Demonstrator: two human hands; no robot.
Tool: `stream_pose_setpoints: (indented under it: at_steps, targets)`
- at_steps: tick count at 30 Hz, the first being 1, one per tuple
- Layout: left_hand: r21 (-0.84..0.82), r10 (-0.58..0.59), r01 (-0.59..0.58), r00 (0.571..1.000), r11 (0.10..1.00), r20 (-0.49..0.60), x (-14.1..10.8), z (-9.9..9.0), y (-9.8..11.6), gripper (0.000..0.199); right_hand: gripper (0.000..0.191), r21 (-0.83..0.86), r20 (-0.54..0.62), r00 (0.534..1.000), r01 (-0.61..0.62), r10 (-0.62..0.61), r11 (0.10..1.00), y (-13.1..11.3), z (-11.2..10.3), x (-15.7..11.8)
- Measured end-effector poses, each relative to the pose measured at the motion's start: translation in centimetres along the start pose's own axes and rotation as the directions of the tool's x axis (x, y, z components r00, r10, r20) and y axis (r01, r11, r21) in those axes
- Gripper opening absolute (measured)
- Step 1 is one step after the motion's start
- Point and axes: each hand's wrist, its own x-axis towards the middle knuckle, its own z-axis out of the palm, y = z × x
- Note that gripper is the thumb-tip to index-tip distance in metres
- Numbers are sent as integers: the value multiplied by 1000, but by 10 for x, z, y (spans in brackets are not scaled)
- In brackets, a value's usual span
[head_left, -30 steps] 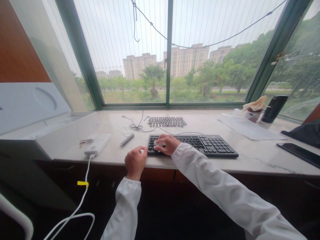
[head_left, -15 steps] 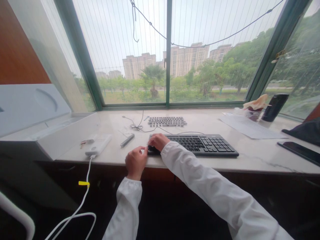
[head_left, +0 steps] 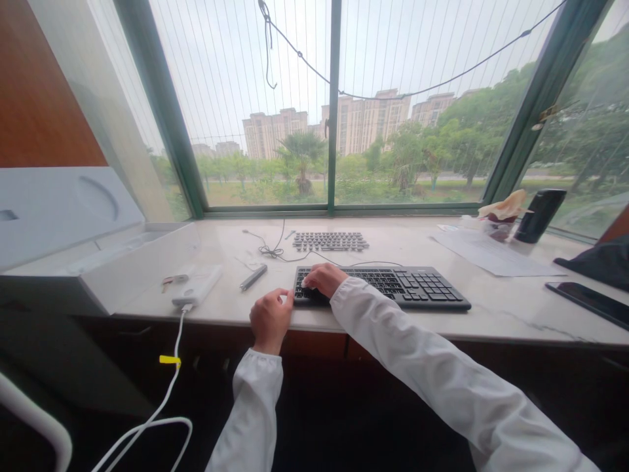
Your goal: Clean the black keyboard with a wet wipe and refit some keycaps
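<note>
A black wired keyboard [head_left: 427,285] lies along the front of the white counter. My left hand [head_left: 270,318] is closed at the keyboard's left edge, its thumb against the front left corner. Over the left-hand keys, my right hand [head_left: 324,278] has its fingers bent down and pressed together; anything between the fingertips is hidden. Behind the keyboard, small grey keycaps [head_left: 331,240] are laid out in neat rows. A slim dark grey tool [head_left: 253,278], possibly a knife or pen, rests to the left of my hands.
A dark cable [head_left: 271,251] lies coiled behind the tool. On the left are a white power bank [head_left: 196,288] with a white cord and an open white box [head_left: 132,262]. Papers [head_left: 491,252], a black phone [head_left: 590,301] and a black cylinder [head_left: 540,215] lie or stand right.
My right hand has shifted slightly right along the keys, uncovering keys at the keyboard's left end. My left hand stays at the left edge. The whole view has moved a little.
</note>
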Motion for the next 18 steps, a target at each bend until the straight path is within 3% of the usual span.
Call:
stream_pose_setpoints:
  at_steps: [18]
  targets:
    - [-2, 18, -18, 999, 1000, -29, -1, 2, -1, 27, 22, 48, -41, 998, -34, 36, 998, 57, -39, -78]
